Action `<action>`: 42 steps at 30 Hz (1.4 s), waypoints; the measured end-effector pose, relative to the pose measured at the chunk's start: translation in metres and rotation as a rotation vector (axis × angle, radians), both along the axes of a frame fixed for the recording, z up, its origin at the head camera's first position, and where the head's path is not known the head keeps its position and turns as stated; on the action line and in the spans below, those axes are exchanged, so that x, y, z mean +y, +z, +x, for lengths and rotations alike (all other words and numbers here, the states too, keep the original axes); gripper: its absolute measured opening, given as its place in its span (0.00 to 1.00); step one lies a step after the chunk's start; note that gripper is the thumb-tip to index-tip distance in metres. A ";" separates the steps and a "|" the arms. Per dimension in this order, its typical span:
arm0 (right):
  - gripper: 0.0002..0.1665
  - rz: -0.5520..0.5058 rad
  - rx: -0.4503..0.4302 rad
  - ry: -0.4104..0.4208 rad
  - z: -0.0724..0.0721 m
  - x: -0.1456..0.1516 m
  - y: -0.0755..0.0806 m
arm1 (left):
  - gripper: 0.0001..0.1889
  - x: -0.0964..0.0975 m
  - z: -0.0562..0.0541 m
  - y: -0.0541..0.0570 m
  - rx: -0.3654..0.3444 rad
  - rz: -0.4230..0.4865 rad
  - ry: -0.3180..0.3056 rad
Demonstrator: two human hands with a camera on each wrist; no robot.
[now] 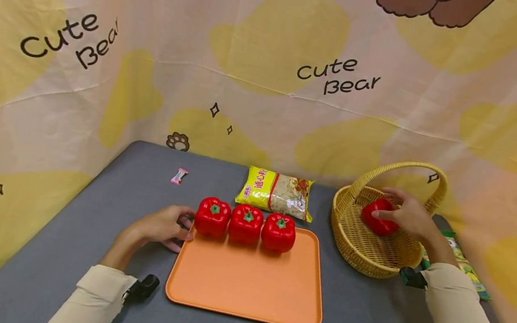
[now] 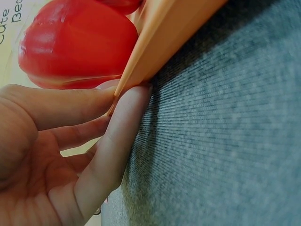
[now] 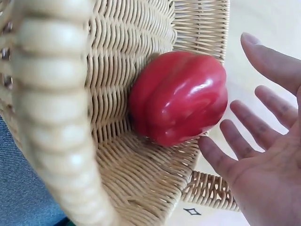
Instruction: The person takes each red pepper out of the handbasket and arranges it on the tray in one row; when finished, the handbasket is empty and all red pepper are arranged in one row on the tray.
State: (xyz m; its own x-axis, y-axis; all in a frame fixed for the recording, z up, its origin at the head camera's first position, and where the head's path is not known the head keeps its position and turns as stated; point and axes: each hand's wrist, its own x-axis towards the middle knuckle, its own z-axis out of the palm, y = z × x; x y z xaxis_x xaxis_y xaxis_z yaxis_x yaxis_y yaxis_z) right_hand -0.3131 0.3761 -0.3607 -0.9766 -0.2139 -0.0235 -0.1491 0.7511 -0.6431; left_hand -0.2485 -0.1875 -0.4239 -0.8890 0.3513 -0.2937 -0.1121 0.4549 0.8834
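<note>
My left hand (image 1: 163,225) pinches the left rim of an orange tray (image 1: 247,286), thumb and fingers on either side of the edge in the left wrist view. Three red bell peppers (image 1: 245,225) with green stems stand in a row along the tray's far side, the leftmost close to that hand. Inside a wicker basket (image 1: 356,256) on the right lies another red bell pepper (image 3: 178,99). My right hand (image 3: 277,155) is over the basket beside this pepper, its fingers spread and not wrapped around it.
Behind the tray lies a yellow pasta bag (image 1: 277,193). A small pink wrapped candy (image 1: 179,176) is at the back left. Green packets (image 1: 469,274) lie right of the basket, partly hidden by the right arm. The basket's handle (image 1: 406,163) arches above its opening.
</note>
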 end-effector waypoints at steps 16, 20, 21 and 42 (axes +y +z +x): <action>0.49 -0.064 -0.034 0.022 -0.002 -0.002 -0.008 | 0.33 0.002 -0.002 -0.002 0.000 -0.025 0.017; 0.52 -0.065 -0.038 0.028 -0.002 -0.001 -0.011 | 0.33 0.002 -0.002 -0.002 0.002 -0.032 0.018; 0.52 -0.055 -0.040 0.029 -0.002 -0.001 -0.012 | 0.33 0.002 -0.002 -0.002 0.002 -0.032 0.017; 0.48 0.117 -0.037 0.046 -0.001 -0.005 -0.016 | 0.33 0.000 -0.002 -0.001 -0.008 -0.027 0.034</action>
